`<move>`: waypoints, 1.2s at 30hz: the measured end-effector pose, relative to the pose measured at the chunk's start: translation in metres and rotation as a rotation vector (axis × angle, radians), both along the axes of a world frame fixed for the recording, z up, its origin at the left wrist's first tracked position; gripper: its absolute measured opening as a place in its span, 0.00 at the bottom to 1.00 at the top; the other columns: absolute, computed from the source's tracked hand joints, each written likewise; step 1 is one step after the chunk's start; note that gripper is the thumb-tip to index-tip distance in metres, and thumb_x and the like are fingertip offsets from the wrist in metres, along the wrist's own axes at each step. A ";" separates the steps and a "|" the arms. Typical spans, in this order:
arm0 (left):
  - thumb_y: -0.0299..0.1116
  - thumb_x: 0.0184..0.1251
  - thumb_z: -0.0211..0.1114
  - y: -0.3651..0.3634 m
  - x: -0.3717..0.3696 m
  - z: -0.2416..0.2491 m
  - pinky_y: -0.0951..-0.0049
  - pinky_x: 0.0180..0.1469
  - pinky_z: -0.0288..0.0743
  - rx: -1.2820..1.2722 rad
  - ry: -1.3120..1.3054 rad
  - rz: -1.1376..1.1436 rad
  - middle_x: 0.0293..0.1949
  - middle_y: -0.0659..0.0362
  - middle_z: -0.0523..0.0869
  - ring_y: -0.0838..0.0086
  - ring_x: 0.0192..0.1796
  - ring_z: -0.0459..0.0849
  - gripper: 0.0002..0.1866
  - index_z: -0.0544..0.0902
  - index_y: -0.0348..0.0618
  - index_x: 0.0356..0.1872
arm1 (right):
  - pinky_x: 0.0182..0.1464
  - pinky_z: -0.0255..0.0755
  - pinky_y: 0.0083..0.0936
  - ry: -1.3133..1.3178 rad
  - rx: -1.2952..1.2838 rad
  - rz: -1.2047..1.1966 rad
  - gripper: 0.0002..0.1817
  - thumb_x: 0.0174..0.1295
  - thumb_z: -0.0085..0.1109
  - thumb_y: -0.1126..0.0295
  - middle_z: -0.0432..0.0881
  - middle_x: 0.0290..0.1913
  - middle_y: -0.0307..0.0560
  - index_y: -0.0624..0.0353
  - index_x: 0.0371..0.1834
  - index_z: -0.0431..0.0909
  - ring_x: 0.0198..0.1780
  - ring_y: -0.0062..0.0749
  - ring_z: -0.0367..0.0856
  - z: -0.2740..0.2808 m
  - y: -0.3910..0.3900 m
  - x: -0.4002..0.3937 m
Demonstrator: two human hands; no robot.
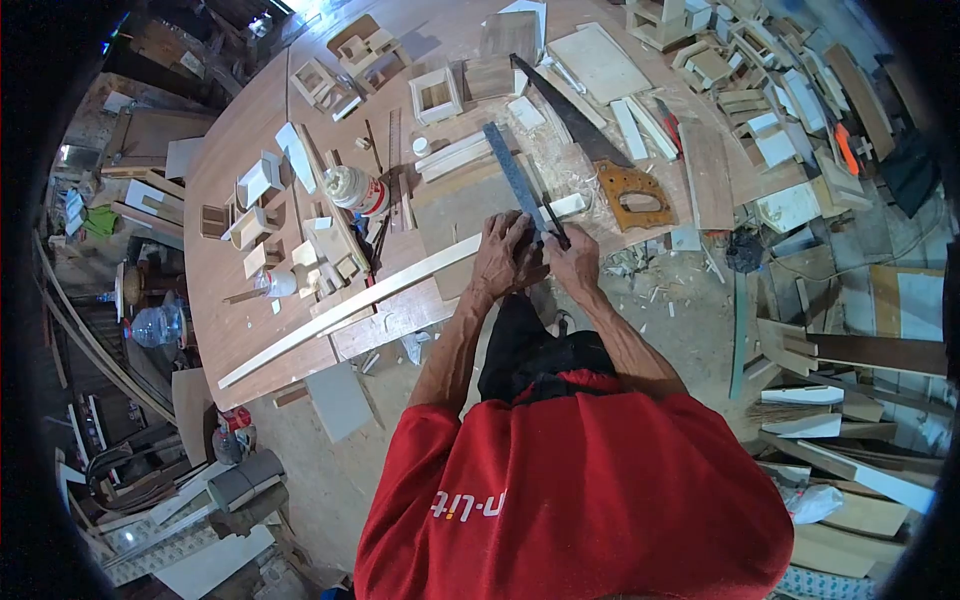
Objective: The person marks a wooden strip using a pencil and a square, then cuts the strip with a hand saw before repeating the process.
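Observation:
A long pale wooden strip (370,302) lies diagonally across the table's front edge. My left hand (508,256) is closed over its right part, fingers bent against a metal ruler (512,170) that crosses the strip. Just to the right, my right hand (574,262) pinches a thin dark tool (553,222) standing beside the ruler. The tool's tip is too small to make out. A short end of the strip shows beyond my right hand. A handsaw (630,195) with a wooden handle lies further right.
The brown table (240,330) carries a white tub (357,192), small wooden boxes (437,95), a pale board (598,62) and wood shavings. Wooden offcuts (790,345) are piled on the right. A grey panel (340,402) leans below the front edge.

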State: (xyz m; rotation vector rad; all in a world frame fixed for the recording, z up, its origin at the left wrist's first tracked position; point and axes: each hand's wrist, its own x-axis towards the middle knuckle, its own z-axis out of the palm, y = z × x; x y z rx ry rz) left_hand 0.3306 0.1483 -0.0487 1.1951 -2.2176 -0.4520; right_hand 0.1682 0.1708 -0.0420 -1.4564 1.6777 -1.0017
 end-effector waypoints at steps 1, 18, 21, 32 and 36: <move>0.38 0.48 0.71 0.000 0.001 -0.002 0.51 0.62 0.63 -0.001 -0.003 -0.008 0.56 0.43 0.72 0.46 0.57 0.69 0.34 0.71 0.36 0.58 | 0.41 0.74 0.35 -0.039 -0.050 -0.010 0.11 0.59 0.61 0.70 0.82 0.34 0.54 0.64 0.43 0.81 0.37 0.45 0.81 -0.002 0.000 0.000; 0.33 0.51 0.67 0.005 0.000 0.006 0.53 0.60 0.65 0.039 0.050 0.045 0.54 0.46 0.73 0.48 0.56 0.69 0.26 0.74 0.41 0.54 | 0.41 0.74 0.24 -0.135 -0.106 -0.030 0.10 0.58 0.63 0.76 0.82 0.36 0.47 0.65 0.42 0.83 0.38 0.29 0.81 -0.014 0.000 0.003; 0.33 0.52 0.67 0.005 0.000 0.007 0.53 0.60 0.65 0.047 0.037 0.038 0.53 0.46 0.73 0.48 0.56 0.69 0.24 0.74 0.41 0.52 | 0.41 0.74 0.25 -0.097 -0.085 -0.040 0.10 0.58 0.63 0.75 0.83 0.37 0.48 0.64 0.42 0.83 0.38 0.31 0.81 -0.016 0.001 0.004; 0.38 0.44 0.74 0.004 -0.001 -0.002 0.50 0.61 0.65 0.066 -0.004 0.077 0.55 0.44 0.72 0.46 0.58 0.68 0.34 0.74 0.41 0.56 | 0.41 0.72 0.27 -0.100 -0.069 0.008 0.10 0.60 0.62 0.71 0.82 0.33 0.48 0.64 0.43 0.83 0.37 0.30 0.80 -0.022 -0.002 0.002; 0.38 0.41 0.75 0.006 -0.002 0.000 0.49 0.60 0.65 0.036 -0.003 0.064 0.54 0.44 0.72 0.46 0.56 0.69 0.37 0.73 0.42 0.58 | 0.40 0.72 0.27 -0.066 -0.013 0.043 0.10 0.61 0.61 0.70 0.82 0.33 0.48 0.64 0.42 0.83 0.36 0.31 0.79 -0.020 -0.004 -0.001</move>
